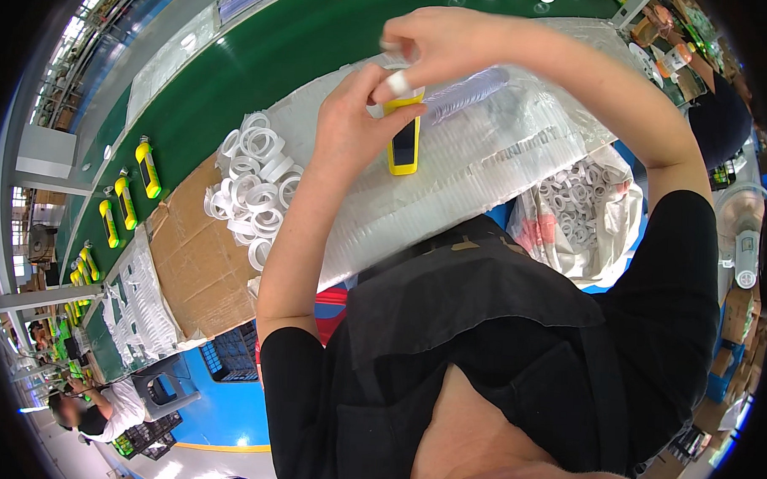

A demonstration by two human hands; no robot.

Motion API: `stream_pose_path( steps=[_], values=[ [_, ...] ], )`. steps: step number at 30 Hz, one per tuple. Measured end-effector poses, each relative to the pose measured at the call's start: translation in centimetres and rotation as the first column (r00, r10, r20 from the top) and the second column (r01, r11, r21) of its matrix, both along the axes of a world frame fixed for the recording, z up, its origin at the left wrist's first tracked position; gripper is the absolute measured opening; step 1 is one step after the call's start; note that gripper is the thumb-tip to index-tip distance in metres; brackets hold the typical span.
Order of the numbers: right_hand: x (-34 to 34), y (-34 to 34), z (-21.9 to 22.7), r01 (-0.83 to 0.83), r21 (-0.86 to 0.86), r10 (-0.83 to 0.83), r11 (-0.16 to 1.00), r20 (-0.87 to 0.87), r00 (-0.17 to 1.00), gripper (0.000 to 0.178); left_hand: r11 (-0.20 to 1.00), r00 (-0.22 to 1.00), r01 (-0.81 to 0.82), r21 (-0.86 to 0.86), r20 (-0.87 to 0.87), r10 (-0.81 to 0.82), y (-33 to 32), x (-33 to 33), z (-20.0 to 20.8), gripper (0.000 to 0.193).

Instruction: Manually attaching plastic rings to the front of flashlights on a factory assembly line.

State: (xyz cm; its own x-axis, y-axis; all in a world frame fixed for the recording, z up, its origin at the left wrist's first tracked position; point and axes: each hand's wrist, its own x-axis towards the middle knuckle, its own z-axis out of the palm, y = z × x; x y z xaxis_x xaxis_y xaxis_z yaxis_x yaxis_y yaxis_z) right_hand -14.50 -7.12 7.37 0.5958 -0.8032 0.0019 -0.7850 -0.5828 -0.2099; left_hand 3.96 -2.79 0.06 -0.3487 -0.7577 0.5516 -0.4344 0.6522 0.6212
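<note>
From the head view, your left hand [349, 124] is closed around the top end of a yellow handheld device [403, 139] with a dark screen, thumb and fingers pinched on a small white ring [398, 83] that sits at the device's upper tip. The device stands nearly upright on the sheet of clear plastic bags [479, 158] spread over the tabletop [263, 58], which is a green belt surface.

Your right hand [441, 40] is just above the device, its grip curled shut with the fingertips pinching something small and pale; it is blurred, so you cannot tell exactly what it is. A clear ribbed plastic sleeve [466, 92] lies just to the right of the device, close under your right wrist.

To the left of the device, a loose heap of white rings [255, 180] rests partly on the plastic and partly on a flat piece of brown cardboard [197, 258]. Farther left of the device, along the green tabletop, more yellow devices [125, 198] lie in a row, well apart from your hands. To the right of the device, past the edge of the plastic, an open bag of white rings [580, 214] sits below your right forearm. Below and left of the device, beyond the cardboard, a dark blue crate [232, 352] stands on the blue floor, and another person [99, 409] in a white top is at work far off at the lower left.
</note>
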Motion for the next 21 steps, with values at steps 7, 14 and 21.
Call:
stream_pose_path(
  steps=[7,14,21],
  values=[
    [0.7,0.6,1.4,0.063,0.077,-0.059,0.995,-0.06,0.996,0.06,0.999,1.0,0.017,0.032,-0.017,-0.017,0.1,0.1,-0.1,0.039],
    [0.0,0.2,-0.3,-0.131,0.016,0.127,0.991,0.153,0.98,0.039,0.993,0.989,0.114,-0.033,-0.095,-0.116,-0.9,0.1,-0.3,0.045],
    [-1.0,5.9,4.9,-0.321,-0.195,0.373,0.927,0.571,0.732,0.032,0.818,0.896,0.435,0.376,-0.265,-0.355,2.6,3.2,3.9,0.116]
  ],
)
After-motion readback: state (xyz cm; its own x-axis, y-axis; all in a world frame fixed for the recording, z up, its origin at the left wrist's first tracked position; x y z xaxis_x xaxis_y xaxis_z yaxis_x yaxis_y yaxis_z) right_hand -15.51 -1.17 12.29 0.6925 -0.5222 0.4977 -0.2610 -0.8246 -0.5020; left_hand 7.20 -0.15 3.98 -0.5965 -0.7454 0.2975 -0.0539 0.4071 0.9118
